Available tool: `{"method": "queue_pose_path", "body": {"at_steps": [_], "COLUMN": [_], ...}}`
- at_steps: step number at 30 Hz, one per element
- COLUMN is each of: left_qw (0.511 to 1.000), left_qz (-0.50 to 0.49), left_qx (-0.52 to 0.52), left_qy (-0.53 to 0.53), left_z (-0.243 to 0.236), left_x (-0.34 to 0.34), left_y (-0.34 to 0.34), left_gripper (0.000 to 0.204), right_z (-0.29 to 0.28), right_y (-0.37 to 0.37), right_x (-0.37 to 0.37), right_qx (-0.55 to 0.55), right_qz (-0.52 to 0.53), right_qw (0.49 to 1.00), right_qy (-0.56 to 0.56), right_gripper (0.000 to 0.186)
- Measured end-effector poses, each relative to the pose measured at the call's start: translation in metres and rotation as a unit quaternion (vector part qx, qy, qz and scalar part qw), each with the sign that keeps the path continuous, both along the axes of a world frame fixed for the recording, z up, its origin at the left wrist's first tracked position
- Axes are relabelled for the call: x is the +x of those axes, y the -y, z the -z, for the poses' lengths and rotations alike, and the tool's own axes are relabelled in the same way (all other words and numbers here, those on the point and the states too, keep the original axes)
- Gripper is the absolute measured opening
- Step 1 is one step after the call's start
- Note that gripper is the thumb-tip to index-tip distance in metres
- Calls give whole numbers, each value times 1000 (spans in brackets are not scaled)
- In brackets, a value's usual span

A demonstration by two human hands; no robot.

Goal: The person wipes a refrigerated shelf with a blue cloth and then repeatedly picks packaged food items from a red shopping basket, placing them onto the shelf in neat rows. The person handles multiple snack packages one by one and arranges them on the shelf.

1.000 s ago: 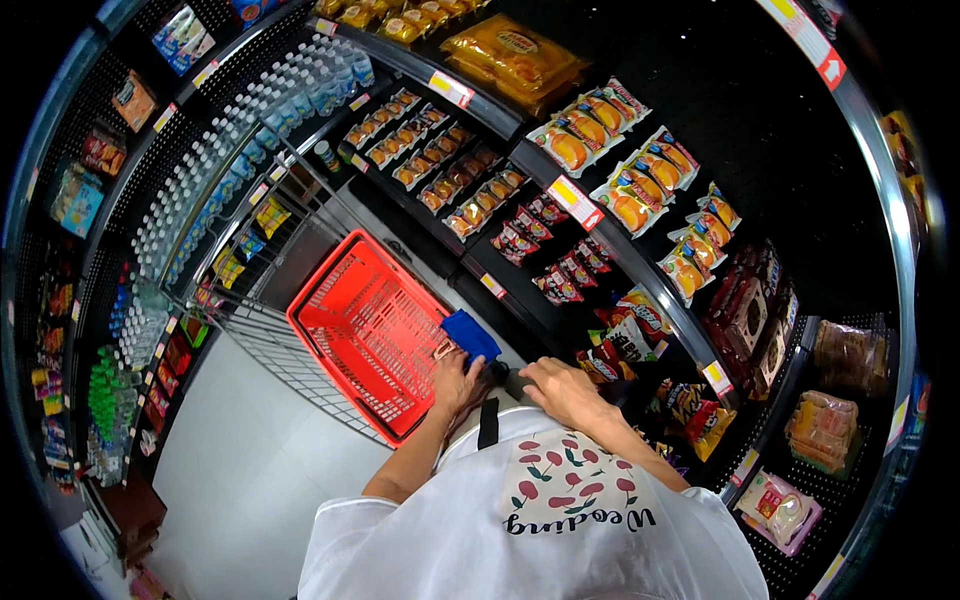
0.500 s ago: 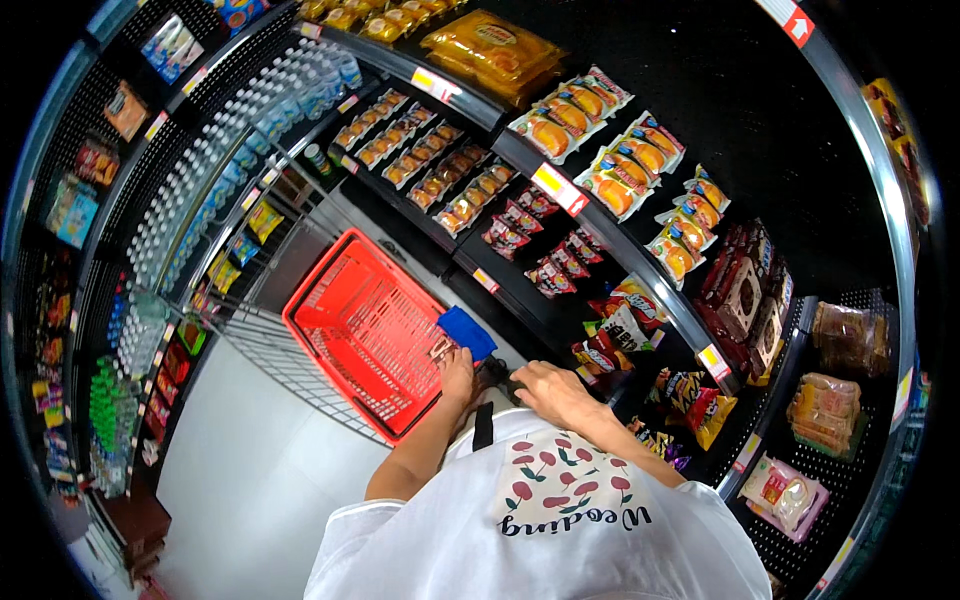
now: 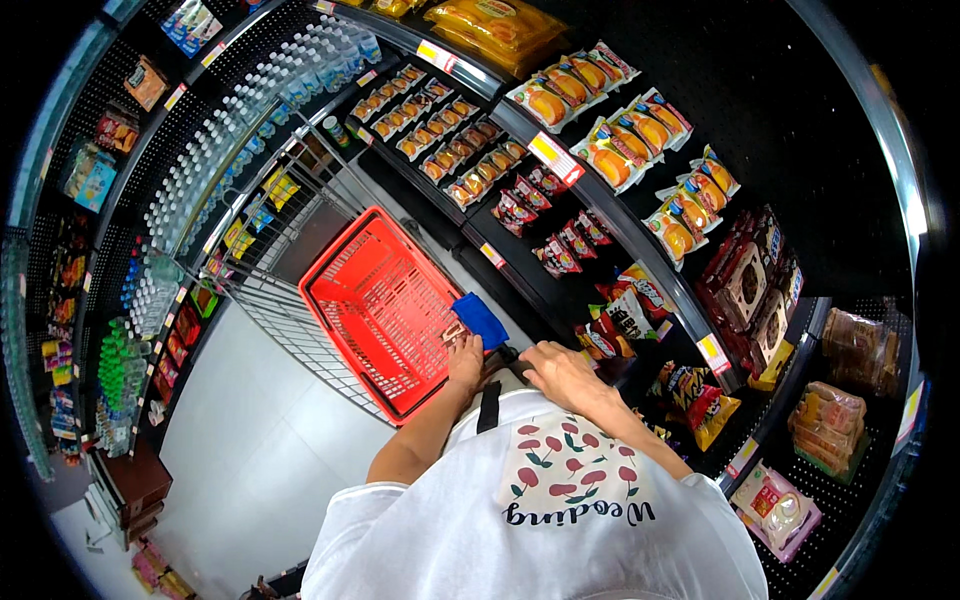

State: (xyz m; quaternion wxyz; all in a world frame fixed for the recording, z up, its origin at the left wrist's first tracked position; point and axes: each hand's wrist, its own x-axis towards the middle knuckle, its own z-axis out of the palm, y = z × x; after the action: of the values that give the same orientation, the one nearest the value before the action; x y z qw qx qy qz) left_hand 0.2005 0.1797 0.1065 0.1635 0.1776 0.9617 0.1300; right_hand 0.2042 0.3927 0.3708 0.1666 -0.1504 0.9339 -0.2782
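A metal wire shopping cart [image 3: 262,290] stands in front of me, with a red plastic basket [image 3: 310,283] in it. No goods show inside the basket. My left hand [image 3: 466,362] is at the cart's near end, beside the basket, its fingers bent over the dark handle area [image 3: 505,355]. By those fingertips is a small brown and white patterned patch, too small to name. A blue flap [image 3: 482,320] lies just beyond. To the right, my right hand [image 3: 562,374] has its fingers curled at the handle; their undersides are hidden.
Shelves on the right carry packaged buns [image 3: 625,150], snack bags [image 3: 695,402] and boxed cakes [image 3: 742,285]. Along the left shelving stand rows of water bottles [image 3: 240,130] and green-capped bottles [image 3: 118,360]. Pale floor [image 3: 235,400] runs between. A dark brown stand [image 3: 135,480] is at lower left.
The cart and basket sit slightly higher and farther right in view, with both hands still at the near end. The shelves have shifted, and more floor shows at lower left.
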Motion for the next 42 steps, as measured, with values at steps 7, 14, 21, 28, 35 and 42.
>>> {"method": "queue_pose_path", "body": {"at_steps": [7,14,21,28,35,42], "left_qw": [999,999,997,997,994,994], "left_qz": [28,45,66,78,70,98], "left_qx": [-25,-15,-35,-27,28,-14], "left_qy": [13,0,-13,2,85,49], "left_z": [-15,-8,-4,-7,-18,-18], "left_x": [-3,2,4,-3,-19,-24], "left_y": [-1,3,8,5,5,6], "left_gripper": [34,40,33,52,60,31], "right_z": [8,1,2,16,21,-19], "right_y": [-16,-24,-26,-20,-20,-38], "right_x": [14,14,9,5,2,-4], "right_qx": [3,23,26,25,38,-7], "right_qz": [-1,1,1,-9,1,73], "right_qw": [1000,999,999,999,999,995], "right_qy": [-1,22,32,36,4,-66], "right_gripper": [22,21,24,25,22,20]}}
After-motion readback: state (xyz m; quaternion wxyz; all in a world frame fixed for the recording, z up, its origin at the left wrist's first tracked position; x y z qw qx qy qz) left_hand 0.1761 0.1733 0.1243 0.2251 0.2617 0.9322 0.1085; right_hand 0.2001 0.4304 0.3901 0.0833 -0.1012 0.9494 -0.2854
